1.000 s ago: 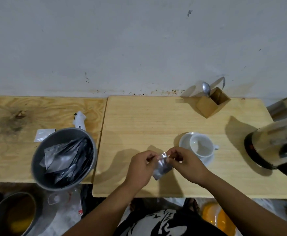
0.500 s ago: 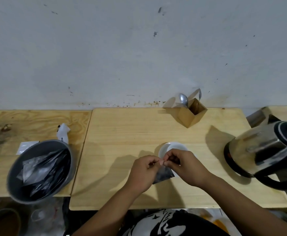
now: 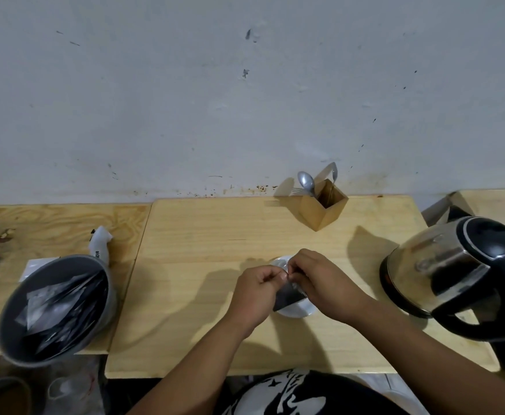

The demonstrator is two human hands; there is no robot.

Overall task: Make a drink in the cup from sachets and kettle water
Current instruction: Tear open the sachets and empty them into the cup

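Note:
Both hands pinch the top edge of one dark, shiny sachet over the middle of the light wooden table. My left hand grips its left corner and my right hand its right corner. Directly beneath them sits a white saucer; the cup on it is hidden by my hands. A steel kettle with a black lid and handle stands at the right. A grey bowl with several dark sachets sits at the left.
A wooden holder with two spoons stands at the back by the wall. A white sachet and a flat white packet lie behind the bowl on a second wooden table. The table's front edge runs just below my forearms.
The view has shifted right, so the bowl sits further left and the whole kettle shows. My hands with the sachet have moved over the cup, covering it.

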